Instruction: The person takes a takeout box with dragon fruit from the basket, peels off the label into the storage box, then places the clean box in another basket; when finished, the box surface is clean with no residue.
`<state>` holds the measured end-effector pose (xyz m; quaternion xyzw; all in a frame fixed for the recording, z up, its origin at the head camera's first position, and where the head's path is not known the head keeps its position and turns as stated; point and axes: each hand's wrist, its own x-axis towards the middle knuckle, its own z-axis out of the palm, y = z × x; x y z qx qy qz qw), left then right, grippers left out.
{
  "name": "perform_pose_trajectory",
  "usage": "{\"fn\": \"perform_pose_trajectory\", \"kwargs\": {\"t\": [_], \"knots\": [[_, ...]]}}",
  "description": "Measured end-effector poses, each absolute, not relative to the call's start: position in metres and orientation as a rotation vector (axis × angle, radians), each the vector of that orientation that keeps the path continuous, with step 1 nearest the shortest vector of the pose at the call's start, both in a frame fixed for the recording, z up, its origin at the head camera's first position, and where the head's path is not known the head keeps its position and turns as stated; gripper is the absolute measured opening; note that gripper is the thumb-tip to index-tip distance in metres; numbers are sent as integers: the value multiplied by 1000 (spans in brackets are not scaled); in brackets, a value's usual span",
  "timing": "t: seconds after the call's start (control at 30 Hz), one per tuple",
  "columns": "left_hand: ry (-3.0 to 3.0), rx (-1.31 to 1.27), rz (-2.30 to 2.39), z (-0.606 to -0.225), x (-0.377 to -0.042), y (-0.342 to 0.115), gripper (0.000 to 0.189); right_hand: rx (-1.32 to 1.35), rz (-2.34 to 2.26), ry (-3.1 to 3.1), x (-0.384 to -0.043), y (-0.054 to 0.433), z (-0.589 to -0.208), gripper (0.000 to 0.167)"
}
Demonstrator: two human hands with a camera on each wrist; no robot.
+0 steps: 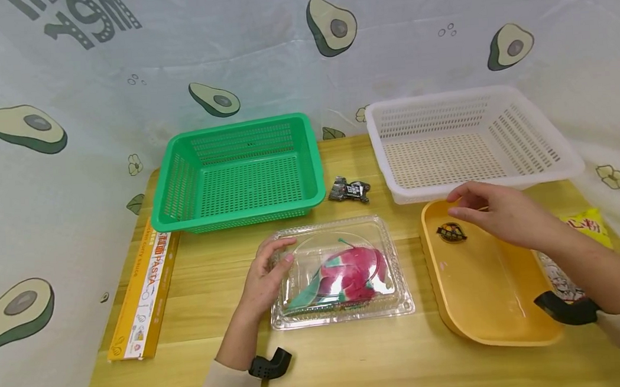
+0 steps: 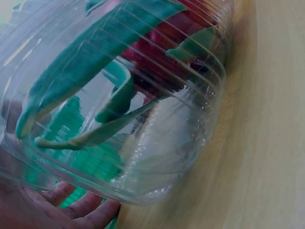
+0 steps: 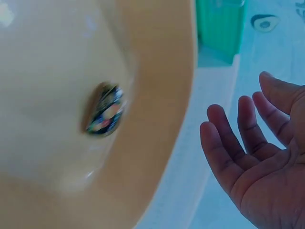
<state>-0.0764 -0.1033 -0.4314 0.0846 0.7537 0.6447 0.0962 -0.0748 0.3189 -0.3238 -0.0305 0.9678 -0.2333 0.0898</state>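
A clear plastic clamshell box (image 1: 397, 265) lies on the table with a pink-and-green object (image 1: 349, 274) inside; in the left wrist view, long green leaf-like strips (image 2: 90, 62) show through its wall. My left hand (image 1: 264, 276) rests at the box's left side, thumb and fingers loosely extended against it. My right hand (image 1: 498, 214) hovers over the far end of a yellow tray (image 1: 494, 330), its fingers loosely bent with nothing between them. A small black-and-gold packet (image 1: 451, 232) lies in the tray; the right wrist view shows the packet (image 3: 106, 109) apart from the hand (image 3: 257, 152).
A green basket (image 1: 239, 217) stands behind the box, and a white basket (image 1: 480, 186) at the back right. Between them lies a black wrapped sweet (image 1: 349, 190). A pasta box (image 1: 142, 292) is at the left; a yellow packet (image 1: 589, 227) lies partly hidden by the right arm.
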Motion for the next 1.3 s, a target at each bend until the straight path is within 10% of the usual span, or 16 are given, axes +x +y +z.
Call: {"fn": "perform_pose_trajectory", "kwargs": {"t": [1.3], "knots": [[2176, 333, 1962, -439, -77, -104, 34, -255, -1245, 2657, -76, 229, -350, 42]]}}
